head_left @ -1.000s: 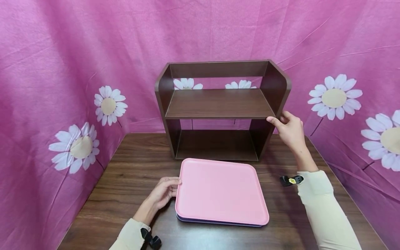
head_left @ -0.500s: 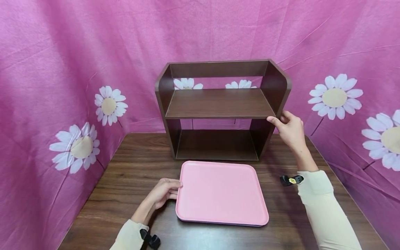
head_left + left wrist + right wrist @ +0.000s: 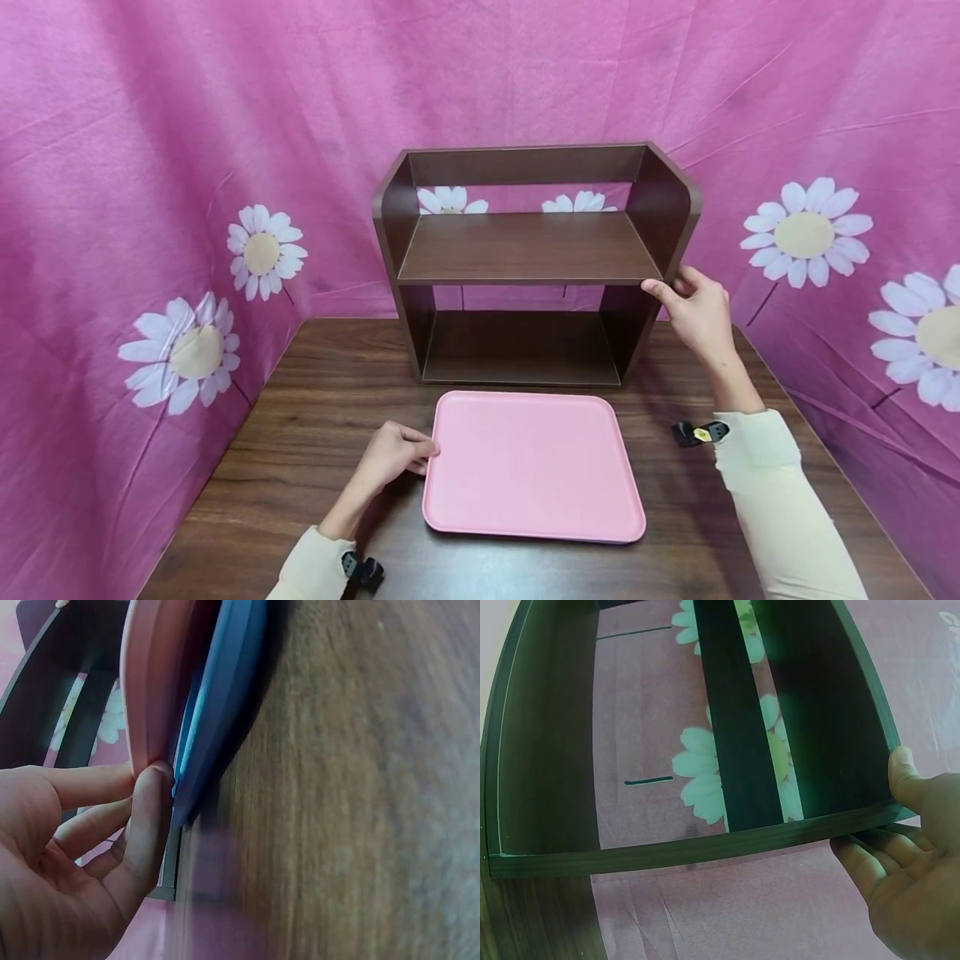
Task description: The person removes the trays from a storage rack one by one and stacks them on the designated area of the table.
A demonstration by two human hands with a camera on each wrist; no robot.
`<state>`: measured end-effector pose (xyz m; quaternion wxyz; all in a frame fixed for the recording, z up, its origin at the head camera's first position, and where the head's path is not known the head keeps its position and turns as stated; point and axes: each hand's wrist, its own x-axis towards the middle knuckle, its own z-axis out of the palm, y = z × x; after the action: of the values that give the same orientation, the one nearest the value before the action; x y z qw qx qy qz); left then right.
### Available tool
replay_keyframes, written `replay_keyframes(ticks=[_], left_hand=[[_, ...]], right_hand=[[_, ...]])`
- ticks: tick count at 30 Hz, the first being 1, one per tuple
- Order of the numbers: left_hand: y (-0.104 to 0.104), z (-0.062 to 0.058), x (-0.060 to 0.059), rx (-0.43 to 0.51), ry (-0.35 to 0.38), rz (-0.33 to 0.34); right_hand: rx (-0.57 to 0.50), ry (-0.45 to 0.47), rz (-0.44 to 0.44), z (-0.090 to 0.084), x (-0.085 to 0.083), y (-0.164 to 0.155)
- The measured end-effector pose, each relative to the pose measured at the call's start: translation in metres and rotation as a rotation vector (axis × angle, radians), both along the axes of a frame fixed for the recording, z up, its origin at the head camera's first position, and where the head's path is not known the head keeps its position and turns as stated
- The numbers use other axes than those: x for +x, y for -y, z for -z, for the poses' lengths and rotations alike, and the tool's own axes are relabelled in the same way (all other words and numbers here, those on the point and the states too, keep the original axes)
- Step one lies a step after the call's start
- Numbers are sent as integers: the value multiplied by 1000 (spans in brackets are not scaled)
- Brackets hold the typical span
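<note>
My left hand [image 3: 393,454] pinches the left rim of a pink rectangular tray [image 3: 532,467], thumb and index finger at its edge. Beneath it lies a blue tray [image 3: 225,697], seen in the left wrist view with a narrow gap between the two rims; the pink tray hides nearly all of it in the head view. At the right, my right hand [image 3: 697,317] grips the side panel of a dark brown two-tier shelf [image 3: 525,246]. Its thumb [image 3: 904,769] sits at the front edge of the middle board, and the other fingers wrap round the outer side.
The shelf stands upright at the back of a brown wood-grain table [image 3: 300,417], just behind the trays. Both of its tiers hold nothing. A pink cloth [image 3: 225,100] with white daisies hangs round the back and sides.
The pink tray has turned a little and its far edge has come slightly toward me, now covering more of the blue tray. My left hand moved with it; the right hand stayed still.
</note>
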<state>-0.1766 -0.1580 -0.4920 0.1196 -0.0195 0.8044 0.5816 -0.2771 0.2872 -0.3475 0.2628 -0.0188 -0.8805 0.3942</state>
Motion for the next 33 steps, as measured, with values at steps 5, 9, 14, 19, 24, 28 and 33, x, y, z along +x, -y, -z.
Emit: replay_keyframes(ticks=[5,9,14,19,24,28,33], left_hand=[[-1,0,-1,-160,-48,-29],[0,2,-2,-210,-60,-31],[0,5,-2,-157,-9,-2],[-1,8,-2,-38,46,20],[-1,9,-1,6,44,25],[-1,9,-1,5,37,24],[0,10,-2,3,37,28]], right_hand=[[-8,3,1,0,-1,0],[-8,5,-6,0,-2,0],[-16,8,-12,1,-1,1],[-18,4,-8,2,-1,0],[-13,-3,-3,3,-1,0],[-11,-10,-6,3,-1,0],[-13,-8,-10,2,-1,-1]])
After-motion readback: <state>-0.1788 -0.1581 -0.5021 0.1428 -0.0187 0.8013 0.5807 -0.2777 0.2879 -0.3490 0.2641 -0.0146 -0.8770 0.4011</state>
